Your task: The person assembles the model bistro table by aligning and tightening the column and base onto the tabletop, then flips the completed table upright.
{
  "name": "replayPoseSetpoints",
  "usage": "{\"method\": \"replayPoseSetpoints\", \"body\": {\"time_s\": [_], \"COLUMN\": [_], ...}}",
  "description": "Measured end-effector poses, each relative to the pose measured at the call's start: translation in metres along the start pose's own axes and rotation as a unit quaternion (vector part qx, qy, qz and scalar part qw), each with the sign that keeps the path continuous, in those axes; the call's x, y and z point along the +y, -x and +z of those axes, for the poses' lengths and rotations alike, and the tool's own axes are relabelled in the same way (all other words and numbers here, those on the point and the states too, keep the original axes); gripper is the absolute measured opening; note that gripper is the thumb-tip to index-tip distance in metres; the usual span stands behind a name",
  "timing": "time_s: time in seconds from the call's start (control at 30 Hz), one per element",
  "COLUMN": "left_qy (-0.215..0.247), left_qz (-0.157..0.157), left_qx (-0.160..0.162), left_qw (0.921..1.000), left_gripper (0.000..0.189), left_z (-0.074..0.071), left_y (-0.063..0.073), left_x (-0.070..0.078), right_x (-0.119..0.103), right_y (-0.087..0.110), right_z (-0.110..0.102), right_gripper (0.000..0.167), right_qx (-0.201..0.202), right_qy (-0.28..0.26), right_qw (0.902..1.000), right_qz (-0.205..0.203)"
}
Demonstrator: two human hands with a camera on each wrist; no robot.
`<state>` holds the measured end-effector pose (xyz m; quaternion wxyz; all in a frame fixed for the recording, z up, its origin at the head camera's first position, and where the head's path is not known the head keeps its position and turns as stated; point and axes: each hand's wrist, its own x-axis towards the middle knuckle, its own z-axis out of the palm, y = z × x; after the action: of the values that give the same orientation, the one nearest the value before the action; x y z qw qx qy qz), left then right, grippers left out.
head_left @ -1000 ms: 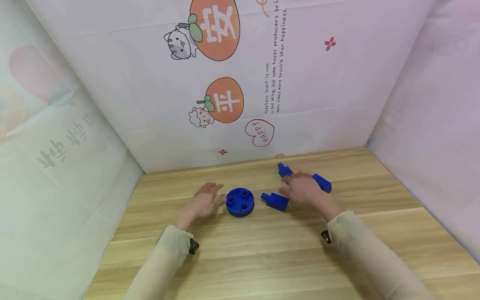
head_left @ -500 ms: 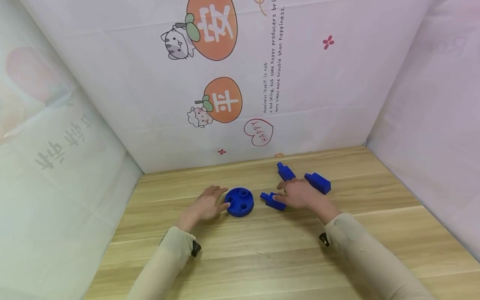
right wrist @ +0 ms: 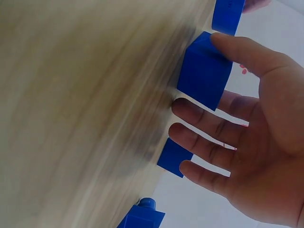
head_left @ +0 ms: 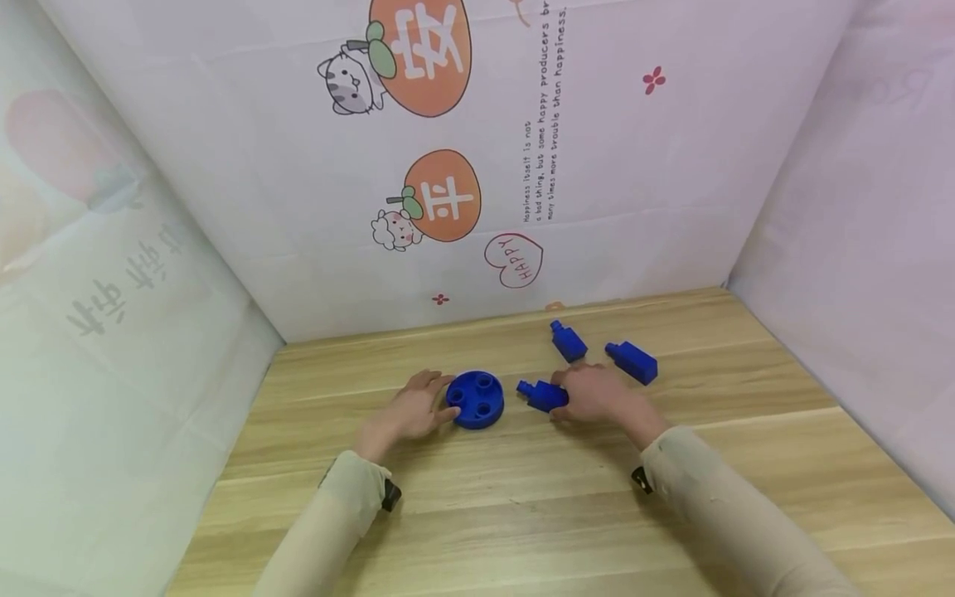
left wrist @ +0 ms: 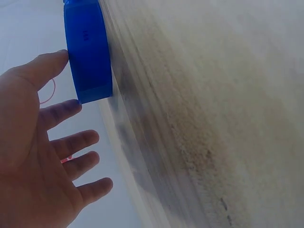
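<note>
A round blue disc (head_left: 475, 414) with three raised ring sockets lies on the wooden table. My left hand (head_left: 409, 410) touches its left rim with thumb and index finger. In the left wrist view the disc (left wrist: 89, 52) stands edge-on by the thumb, and the other fingers (left wrist: 78, 142) are spread. To its right lies a blue square block (head_left: 543, 396) with a narrow ridged stub pointing left. My right hand (head_left: 597, 394) pinches this block's thick end. The right wrist view has the block (right wrist: 204, 71) between thumb and index finger, the remaining fingers extended.
Two more blue stubbed blocks lie farther back: one (head_left: 569, 342) behind the right hand, another (head_left: 632, 363) to its right. White printed sheets (head_left: 612, 182) wall the table (head_left: 477, 514) at the back and on both sides.
My right hand has moved left and nearer from beside the back blocks and taken hold of the nearest block. My left hand has moved slightly right onto the disc's rim.
</note>
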<state>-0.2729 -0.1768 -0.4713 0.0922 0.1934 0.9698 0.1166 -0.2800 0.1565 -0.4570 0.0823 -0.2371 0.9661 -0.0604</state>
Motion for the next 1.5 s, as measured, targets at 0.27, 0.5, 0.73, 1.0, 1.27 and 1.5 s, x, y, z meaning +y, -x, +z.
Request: {"method": "replayPoseSetpoints", "body": {"time_s": [0.27,0.5,0.73,1.0,1.27,1.5], "left_qy": [0.014,0.018,0.021,0.028,0.030,0.041], "left_qz": [0.001,0.007,0.008,0.011,0.011,0.015], "left_qx": [-0.002,-0.002,0.002,0.009,0.008,0.001], "left_qw": [0.9999,0.9998,0.9998,0.9995,0.9995,0.9990], "left_gripper": [0.072,0.073,0.072,0.072,0.072,0.073], "left_z": [0.001,0.003,0.004,0.001,0.000,0.002], "left_y": [-0.002,-0.003,-0.003,-0.005,-0.007,-0.007], "left_x": [-0.002,-0.004,-0.006,-0.006,-0.008,-0.011], "right_x": [0.001,0.001,0.001,-0.001,-0.007,-0.021], "right_y": [-0.004,-0.003,-0.005,-0.010,-0.014,-0.015], "right_z": [0.004,0.002,0.000,-0.008,-0.018,-0.028], "right_gripper": [0.049,0.045,0.042,0.043,0.043,0.045], "right_qx": [0.010,0.033,0.062,0.104,0.122,0.120], "right_qy": [-0.002,-0.033,-0.062,-0.064,-0.094,-0.111], "right_qw": [0.9999,0.9989,0.9961,0.9925,0.9880,0.9865], "right_qz": [-0.002,0.003,0.003,-0.002,0.004,0.002]}}
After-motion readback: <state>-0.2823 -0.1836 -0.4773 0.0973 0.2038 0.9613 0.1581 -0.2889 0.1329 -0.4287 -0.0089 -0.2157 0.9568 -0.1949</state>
